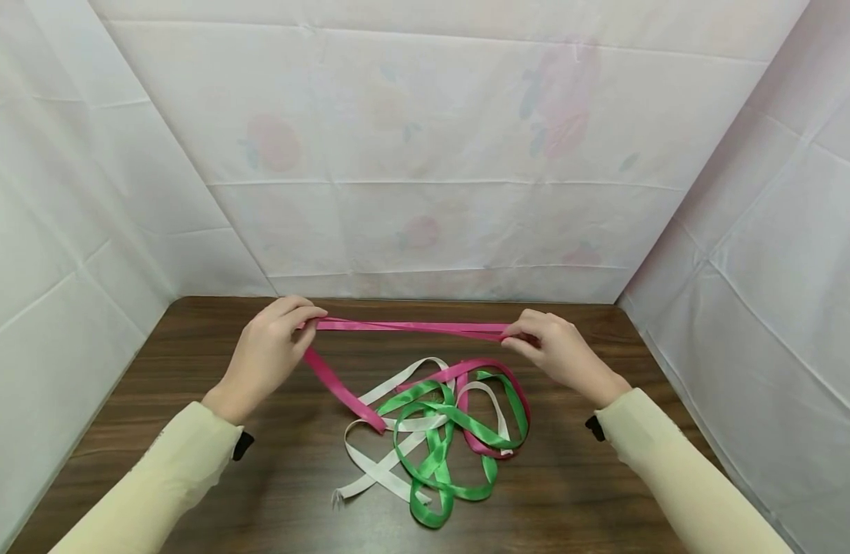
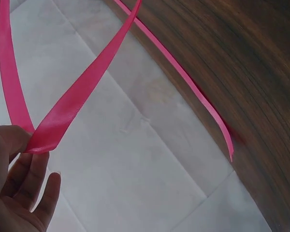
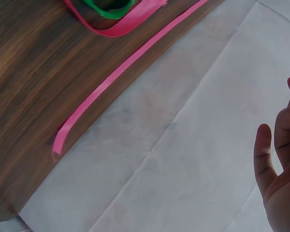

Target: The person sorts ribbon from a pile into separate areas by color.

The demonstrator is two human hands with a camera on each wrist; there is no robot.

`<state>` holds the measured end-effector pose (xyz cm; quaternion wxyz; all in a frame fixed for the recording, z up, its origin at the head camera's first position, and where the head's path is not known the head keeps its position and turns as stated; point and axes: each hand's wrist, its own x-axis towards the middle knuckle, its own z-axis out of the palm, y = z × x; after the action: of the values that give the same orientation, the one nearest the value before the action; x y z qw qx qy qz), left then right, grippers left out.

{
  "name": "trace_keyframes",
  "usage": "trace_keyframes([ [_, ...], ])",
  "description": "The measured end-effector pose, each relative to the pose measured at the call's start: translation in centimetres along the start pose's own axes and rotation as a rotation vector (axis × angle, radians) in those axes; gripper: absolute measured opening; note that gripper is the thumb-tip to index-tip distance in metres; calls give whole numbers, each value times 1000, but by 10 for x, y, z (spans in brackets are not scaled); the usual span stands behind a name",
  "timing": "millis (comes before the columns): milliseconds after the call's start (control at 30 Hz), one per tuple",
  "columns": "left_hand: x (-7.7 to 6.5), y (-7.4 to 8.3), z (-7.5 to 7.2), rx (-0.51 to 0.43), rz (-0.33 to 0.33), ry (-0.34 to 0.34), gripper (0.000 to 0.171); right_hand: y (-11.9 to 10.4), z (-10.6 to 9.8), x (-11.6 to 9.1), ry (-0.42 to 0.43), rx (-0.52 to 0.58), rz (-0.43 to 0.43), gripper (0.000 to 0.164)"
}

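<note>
Between my two hands a pink satin ribbon (image 2: pixel 77 104) is stretched sideways above the back of the table. My left hand (image 1: pixel 268 342) pinches it between thumb and fingertips, and a tail (image 1: pixel 341 391) of the ribbon hangs from there toward the pile. At the other end my right hand (image 1: pixel 559 354) pinches the ribbon, its spare fingers loosely bent in the right wrist view. Below and behind the stretched length, a second pink strip (image 3: pixel 104 84) lies straight along the table's back edge.
A loose pile sits mid-table in front of the hands: looped green ribbon (image 1: pixel 480 430), white ribbon (image 1: pixel 386 475) with frayed ends, and more pink ribbon (image 1: pixel 495 364). White cloth (image 1: pixel 425 138) with faint prints rises behind the dark wooden table (image 1: pixel 570 492) and along both sides.
</note>
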<state>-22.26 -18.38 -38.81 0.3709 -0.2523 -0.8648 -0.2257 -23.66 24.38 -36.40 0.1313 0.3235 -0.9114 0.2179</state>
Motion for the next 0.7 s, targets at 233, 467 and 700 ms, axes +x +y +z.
trace_keyframes([
  [233,-3,-8,-2,19,-1,12,23,7,-3,-9,10,8,43,8],
  [467,-7,-13,-3,29,-22,-14,24,16,-7,-18,25,2,98,7],
  [700,-12,-19,-4,42,-43,-31,24,25,-12,-26,73,-14,86,12],
])
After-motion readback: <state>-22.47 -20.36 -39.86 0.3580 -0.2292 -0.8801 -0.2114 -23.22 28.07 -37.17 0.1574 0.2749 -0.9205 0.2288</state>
